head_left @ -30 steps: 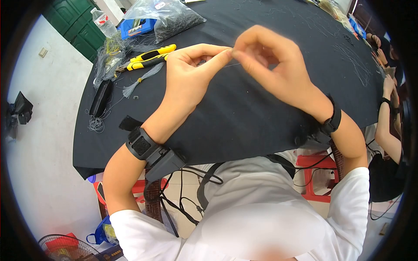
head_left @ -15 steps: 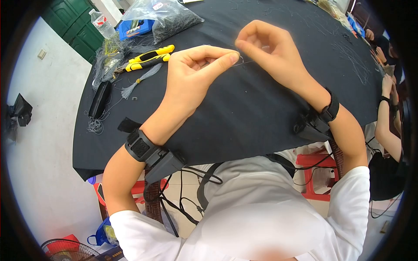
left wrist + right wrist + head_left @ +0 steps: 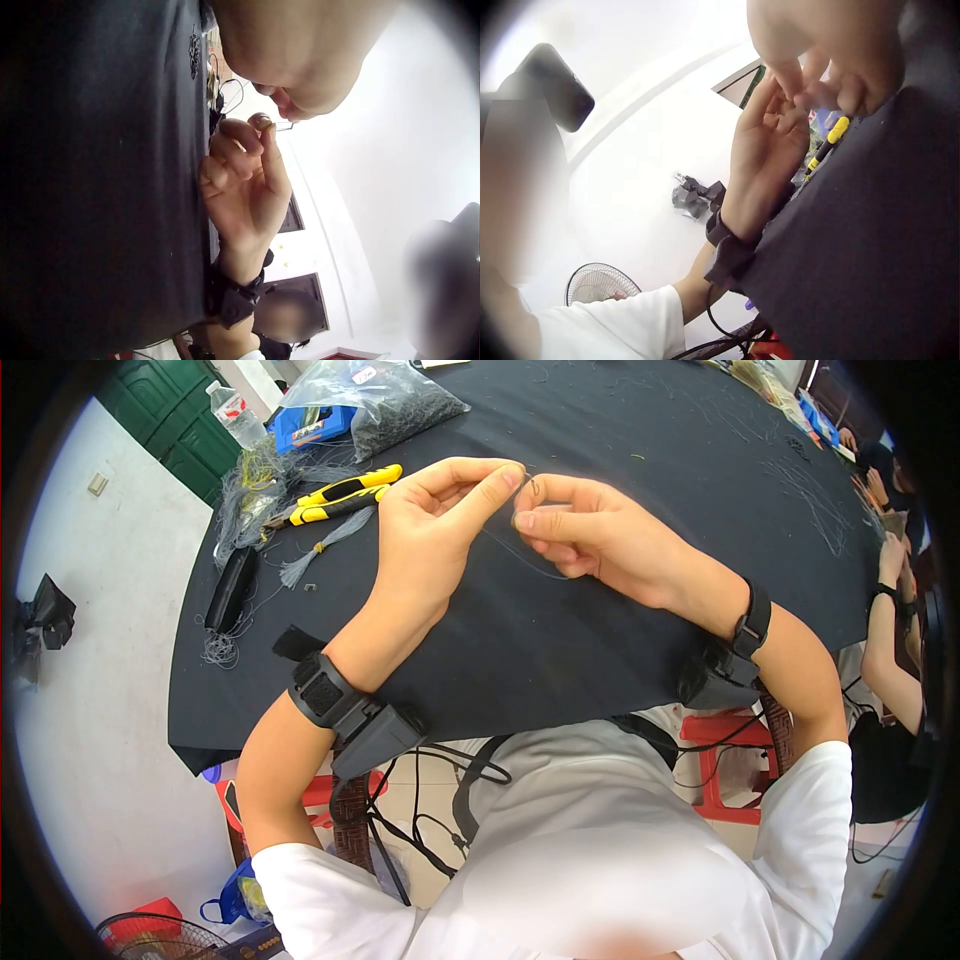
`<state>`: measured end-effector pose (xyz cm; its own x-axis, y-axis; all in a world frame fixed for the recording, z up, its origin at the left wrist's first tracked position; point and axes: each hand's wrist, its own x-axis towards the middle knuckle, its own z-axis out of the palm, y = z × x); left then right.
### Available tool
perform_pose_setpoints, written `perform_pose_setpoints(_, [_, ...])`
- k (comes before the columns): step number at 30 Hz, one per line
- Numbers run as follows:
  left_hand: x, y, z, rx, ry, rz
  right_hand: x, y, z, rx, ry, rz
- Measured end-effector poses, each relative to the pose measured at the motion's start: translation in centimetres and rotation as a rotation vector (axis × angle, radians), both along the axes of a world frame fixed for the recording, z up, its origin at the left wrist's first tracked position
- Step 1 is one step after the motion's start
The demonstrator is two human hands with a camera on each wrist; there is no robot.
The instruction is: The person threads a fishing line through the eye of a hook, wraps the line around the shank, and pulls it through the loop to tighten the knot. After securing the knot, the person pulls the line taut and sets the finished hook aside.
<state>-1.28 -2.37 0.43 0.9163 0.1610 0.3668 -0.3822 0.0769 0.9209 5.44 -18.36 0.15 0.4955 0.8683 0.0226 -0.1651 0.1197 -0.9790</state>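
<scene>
Above the black cloth, my left hand (image 3: 430, 535) pinches a small dark hook (image 3: 534, 486) or wire piece between thumb and index finger; its exact shape is too small to tell. Close on its right, my right hand (image 3: 620, 545) pinches a thin line at thumb and fingertip, other fingers curled. A grey thread (image 3: 525, 558) sags below the two hands. In the left wrist view the right hand (image 3: 244, 180) has thumb and index fingertip together. The right wrist view shows the left hand (image 3: 769, 150) behind the nearer right hand (image 3: 832, 45), which hides the held piece.
Yellow-black pliers (image 3: 345, 495) and a tied grey thread bundle (image 3: 325, 548) lie left of the left hand. Beyond are tangled threads, a blue box (image 3: 312, 428), a plastic bag (image 3: 400, 415) and a bottle (image 3: 236, 415). A black roll (image 3: 232, 590) lies at the table's left.
The right hand went up and away from the left, then came back down beside its fingertips. The left hand shifted slightly left. The thread now sags in a curve below them.
</scene>
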Motion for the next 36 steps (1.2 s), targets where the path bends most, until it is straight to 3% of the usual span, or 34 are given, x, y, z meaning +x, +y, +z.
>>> perform_pose_setpoints(2, [0.1, 0.0, -0.1, 0.005, -0.010, 0.028, 0.0, 0.2, -0.4, 0.053, 0.080, 0.062])
perform_pose_setpoints(8, [0.0, -0.3, 0.3, -0.005, 0.057, 0.022, -0.2, 0.3, -0.7, 0.032, 0.083, -0.007])
perform_pose_setpoints(20, [0.1, -0.4, 0.2, 0.013, 0.031, -0.064, -0.1, 0.0, -0.6, -0.099, -0.229, -0.074])
perform_pose_setpoints(23, [0.2, -0.2, 0.2, 0.053, -0.004, -0.044, -0.7, -0.1, 0.0, -0.095, -0.262, -0.325])
perform_pose_setpoints(26, [0.4, 0.2, 0.1, 0.086, -0.018, -0.032, -0.6, -0.3, 0.3, 0.013, -0.304, -0.386])
perform_pose_setpoints(36, [0.2, 0.2, 0.6, 0.144, -0.051, -0.011, -1.4, -0.2, 0.7, 0.028, -0.232, -0.289])
